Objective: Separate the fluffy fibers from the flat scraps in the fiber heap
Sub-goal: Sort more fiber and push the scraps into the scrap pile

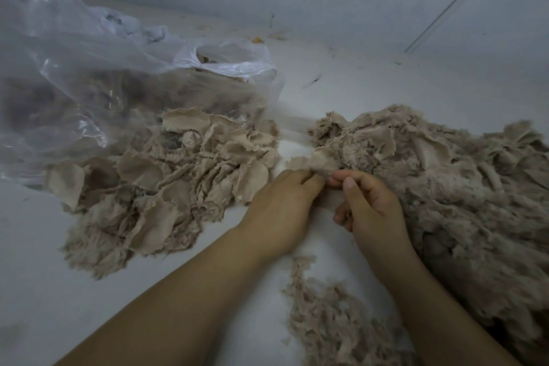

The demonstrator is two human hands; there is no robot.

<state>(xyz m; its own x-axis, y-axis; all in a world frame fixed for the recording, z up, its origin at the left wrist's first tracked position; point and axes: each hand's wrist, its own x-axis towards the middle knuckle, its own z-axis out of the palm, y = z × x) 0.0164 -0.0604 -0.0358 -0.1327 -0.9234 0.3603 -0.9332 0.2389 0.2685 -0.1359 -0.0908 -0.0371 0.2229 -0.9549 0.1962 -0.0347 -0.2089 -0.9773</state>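
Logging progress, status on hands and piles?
Left hand and right hand pinching one piece at the heap edge. Flat scraps piled left. Nothing blocking.

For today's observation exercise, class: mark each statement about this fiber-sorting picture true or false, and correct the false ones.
1. Both hands are working on one scrap between the piles. True: the left hand and right hand pinch the scrap.
2. The plastic bag is on the right. False: the plastic bag lies on the left.
3. A pile of flat scraps lies left of the hands. True: the flat scraps lie there.
4. The big heap is left of the hands. False: the heap lies on the right.
5. The person wears gloves. False: both hands are bare.
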